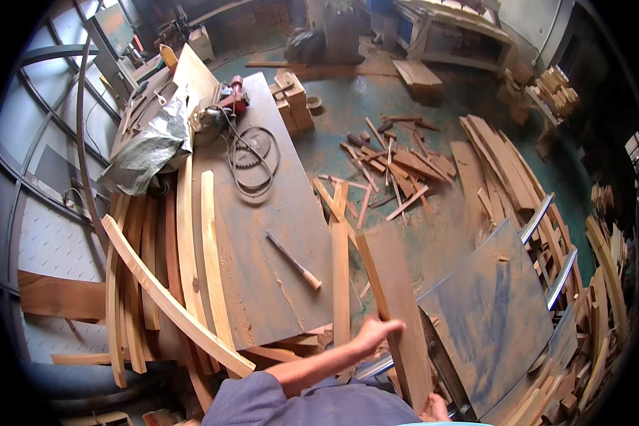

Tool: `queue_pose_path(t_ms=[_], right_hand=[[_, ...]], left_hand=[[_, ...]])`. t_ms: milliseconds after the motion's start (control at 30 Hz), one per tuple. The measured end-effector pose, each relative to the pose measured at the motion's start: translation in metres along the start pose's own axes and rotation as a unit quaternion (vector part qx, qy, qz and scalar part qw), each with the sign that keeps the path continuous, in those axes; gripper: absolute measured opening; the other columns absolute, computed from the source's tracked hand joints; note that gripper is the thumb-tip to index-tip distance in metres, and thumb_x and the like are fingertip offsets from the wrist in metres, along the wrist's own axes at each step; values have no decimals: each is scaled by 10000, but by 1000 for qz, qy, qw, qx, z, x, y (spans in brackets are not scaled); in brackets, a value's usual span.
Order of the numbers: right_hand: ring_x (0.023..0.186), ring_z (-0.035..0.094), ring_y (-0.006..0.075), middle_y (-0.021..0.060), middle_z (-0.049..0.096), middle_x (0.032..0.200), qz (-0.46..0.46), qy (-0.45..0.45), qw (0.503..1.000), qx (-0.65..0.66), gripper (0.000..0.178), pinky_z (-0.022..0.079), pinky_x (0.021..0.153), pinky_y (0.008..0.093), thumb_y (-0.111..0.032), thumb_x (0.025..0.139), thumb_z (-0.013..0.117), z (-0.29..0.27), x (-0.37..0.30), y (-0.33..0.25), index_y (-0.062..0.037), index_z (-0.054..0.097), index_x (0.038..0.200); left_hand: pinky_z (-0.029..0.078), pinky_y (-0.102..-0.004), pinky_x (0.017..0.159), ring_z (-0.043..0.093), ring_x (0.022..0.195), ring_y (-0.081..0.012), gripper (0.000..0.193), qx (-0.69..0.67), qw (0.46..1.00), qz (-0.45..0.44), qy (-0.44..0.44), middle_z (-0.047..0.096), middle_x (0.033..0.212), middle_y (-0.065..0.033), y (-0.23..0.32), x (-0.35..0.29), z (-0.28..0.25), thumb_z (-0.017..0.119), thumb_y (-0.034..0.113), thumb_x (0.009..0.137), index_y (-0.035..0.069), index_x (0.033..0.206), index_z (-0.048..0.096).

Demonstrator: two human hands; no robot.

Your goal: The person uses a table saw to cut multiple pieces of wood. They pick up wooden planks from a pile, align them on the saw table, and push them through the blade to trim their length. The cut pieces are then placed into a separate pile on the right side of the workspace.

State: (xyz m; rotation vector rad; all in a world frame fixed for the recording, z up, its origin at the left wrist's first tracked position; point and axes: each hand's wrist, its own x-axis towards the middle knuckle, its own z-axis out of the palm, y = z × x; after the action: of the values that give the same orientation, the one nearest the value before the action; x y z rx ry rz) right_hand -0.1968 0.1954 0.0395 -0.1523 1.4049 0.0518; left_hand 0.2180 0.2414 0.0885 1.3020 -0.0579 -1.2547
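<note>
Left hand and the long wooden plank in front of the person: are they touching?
Touching: the head view shows the left hand gripping the wooden plank at its edge, thumb over its broad face.

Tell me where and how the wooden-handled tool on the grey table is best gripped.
Probably by its thicker wooden handle, coming from the near right: the tool lies slanted on the table, handle nearest the person, slim metal shaft pointing away.

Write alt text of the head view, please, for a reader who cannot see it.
A person's left hand grips the edge of a wooden board, with the right hand at its near end. On the left, a grey worktable holds a wooden-handled tool and a circular saw blade; wood scraps lie piled beyond.
</note>
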Motion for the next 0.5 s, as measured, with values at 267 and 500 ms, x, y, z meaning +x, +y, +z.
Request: queue_pose_path(t_ms=[267, 500], right_hand=[[1391, 483, 413, 298, 346, 1588, -356, -363, 845, -168, 738, 532, 1058, 487, -253, 1034, 615, 572, -120, -250, 102, 247, 1566], [1317, 571, 314, 259, 478, 1527, -429, -407, 742, -317, 783, 558, 995, 430, -263, 970, 696, 518, -132, -171, 71, 321, 1571]], left_hand=[[400, -400, 1092, 513, 1283, -271, 905, 172, 728, 624, 226, 532, 1367, -254, 425, 46, -96, 859, 411, 853, -118, 1417, 391], [556, -366, 978, 642, 1190, -226, 551, 180, 898, 401, 21, 662, 1290, -114, 202, -49, -129, 785, 76, 915, -22, 1409, 561]])
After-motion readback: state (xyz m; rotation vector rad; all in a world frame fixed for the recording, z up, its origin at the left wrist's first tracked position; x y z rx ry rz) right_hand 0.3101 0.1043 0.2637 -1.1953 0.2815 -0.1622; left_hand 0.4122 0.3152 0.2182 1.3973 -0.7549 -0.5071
